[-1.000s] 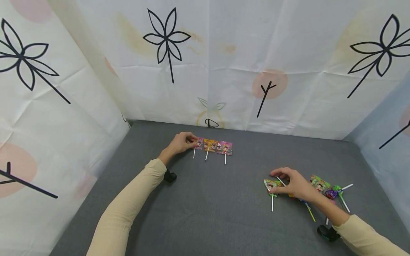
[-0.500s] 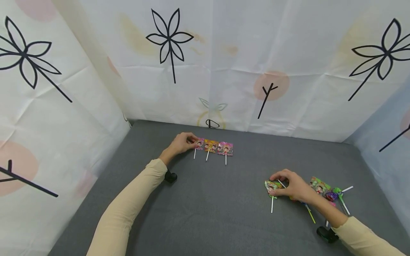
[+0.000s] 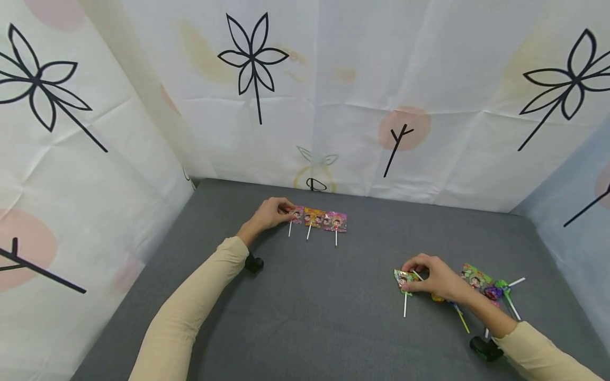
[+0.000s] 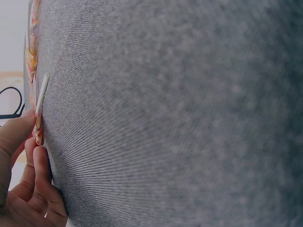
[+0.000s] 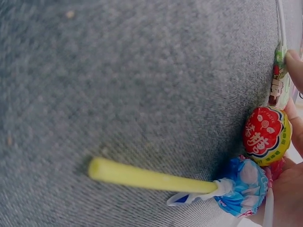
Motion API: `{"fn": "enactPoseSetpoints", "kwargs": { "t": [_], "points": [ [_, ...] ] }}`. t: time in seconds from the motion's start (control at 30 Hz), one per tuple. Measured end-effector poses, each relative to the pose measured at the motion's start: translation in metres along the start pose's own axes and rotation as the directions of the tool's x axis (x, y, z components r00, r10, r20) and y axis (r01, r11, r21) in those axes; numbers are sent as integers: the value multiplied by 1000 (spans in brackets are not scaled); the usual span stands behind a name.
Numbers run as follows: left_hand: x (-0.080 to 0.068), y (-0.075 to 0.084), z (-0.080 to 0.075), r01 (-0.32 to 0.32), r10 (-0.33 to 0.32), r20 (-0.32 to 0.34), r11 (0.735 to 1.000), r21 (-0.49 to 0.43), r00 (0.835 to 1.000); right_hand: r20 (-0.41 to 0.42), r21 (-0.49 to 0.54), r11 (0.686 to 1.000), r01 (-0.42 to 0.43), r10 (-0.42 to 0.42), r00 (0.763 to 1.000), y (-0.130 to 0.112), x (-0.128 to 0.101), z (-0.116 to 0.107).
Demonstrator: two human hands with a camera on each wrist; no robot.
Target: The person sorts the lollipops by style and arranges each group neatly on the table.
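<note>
The left hand (image 3: 269,214) is pinching a pink lollipop (image 3: 297,213) between its thumb and fingers. The lollipop is lying right at those fingertips on the grey table (image 3: 324,296), and its white stick is pointing back toward the person. Just past the fingertips, an orange lollipop (image 3: 313,217) is lying next to it, and farther out another pink one (image 3: 336,220) is finishing the row of three.

The right hand (image 3: 439,278) is pinching a flat green lollipop (image 3: 402,277) between its thumb and pointing finger, and a white stick is hanging below the fingertips. A second white stick is showing between thumb and finger; I can't tell which candy is wearing it. Behind the fingertips, by the palm, a round red-and-yellow candy (image 5: 267,135) is sitting. A blue lollipop (image 5: 244,186) with a yellow stick is sitting next to it, closer to the wrist. Past the back of that hand, away from the fingertips, a green packet (image 3: 475,275), a purple candy (image 3: 493,291) and a round green lollipop (image 3: 501,283) are bunching together.
</note>
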State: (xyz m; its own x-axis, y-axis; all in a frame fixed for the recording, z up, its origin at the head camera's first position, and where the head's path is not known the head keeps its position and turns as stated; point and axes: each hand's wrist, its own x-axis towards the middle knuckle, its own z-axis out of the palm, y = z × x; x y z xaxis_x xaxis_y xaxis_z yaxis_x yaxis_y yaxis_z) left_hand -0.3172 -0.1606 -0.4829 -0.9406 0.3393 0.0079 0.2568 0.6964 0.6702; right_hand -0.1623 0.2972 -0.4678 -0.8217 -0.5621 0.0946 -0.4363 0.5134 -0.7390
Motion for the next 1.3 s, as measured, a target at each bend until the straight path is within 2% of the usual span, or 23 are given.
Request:
{"fn": "enactPoseSetpoints", "kwargs": {
  "t": [0.37,0.63,0.9,1.13,1.3],
  "points": [
    [1,0,0,-3,3,3,1000,4,1000,36,44,999,6,-8,999,4,1,-1],
    [1,-1,-1,-22,22,-6,1000,5,1000,21,56,998,1,-2,1000,4,1,-1],
    [0,-1,-2,-15,15,-6,1000,-1,1000,2,-53,998,33,-33,999,4,1,-1],
    [-1,0,-2,-12,12,0,1000,-7,1000,25,3,999,50,-50,998,7,1,-1],
    [0,1,-2,-11,11,-4,1000,-7,1000,39,7,999,42,-43,998,9,1,-3]
  ]
}}
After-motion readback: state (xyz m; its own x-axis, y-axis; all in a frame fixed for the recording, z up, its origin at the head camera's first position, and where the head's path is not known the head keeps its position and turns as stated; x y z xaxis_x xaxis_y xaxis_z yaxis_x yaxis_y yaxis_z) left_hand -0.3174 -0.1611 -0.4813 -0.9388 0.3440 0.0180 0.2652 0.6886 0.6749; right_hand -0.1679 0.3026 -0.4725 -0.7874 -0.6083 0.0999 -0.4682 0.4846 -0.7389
